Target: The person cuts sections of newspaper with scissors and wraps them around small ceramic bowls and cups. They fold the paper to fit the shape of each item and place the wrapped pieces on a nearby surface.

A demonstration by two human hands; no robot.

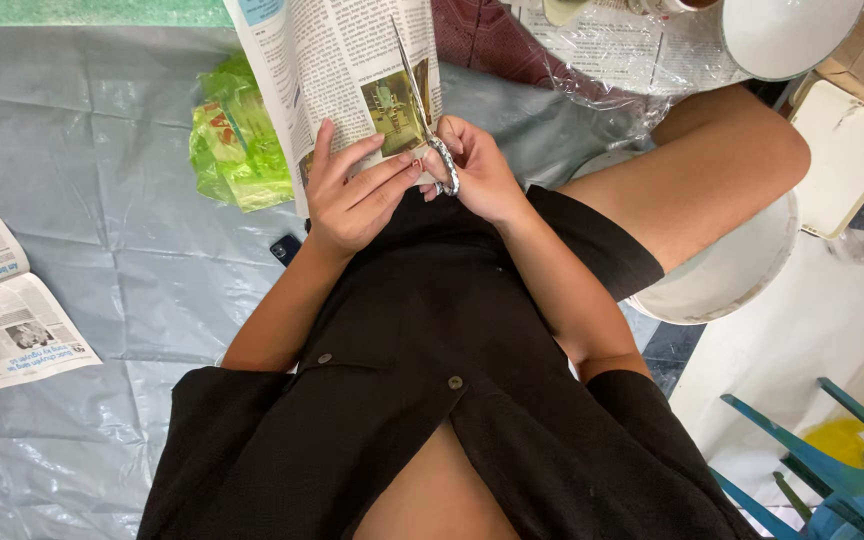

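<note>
I sit on the floor in black clothes. My left hand (352, 195) grips the near edge of a folded newspaper sheet (327, 70), thumb under and fingers spread over a small photo on it. My right hand (477, 170) holds a pair of scissors (422, 100) by its patterned handles; the blades point away from me and lie across the sheet's right side, cutting into it. The two hands touch at the fingertips.
A grey plastic sheet (102, 200) covers the floor. A green plastic bag (237, 145) lies left of the newspaper, a dark phone (285, 248) by my left wrist, more newspaper (2, 310) at far left. White round basins (732, 280) sit beyond my right knee; a teal chair (832, 470) stands bottom right.
</note>
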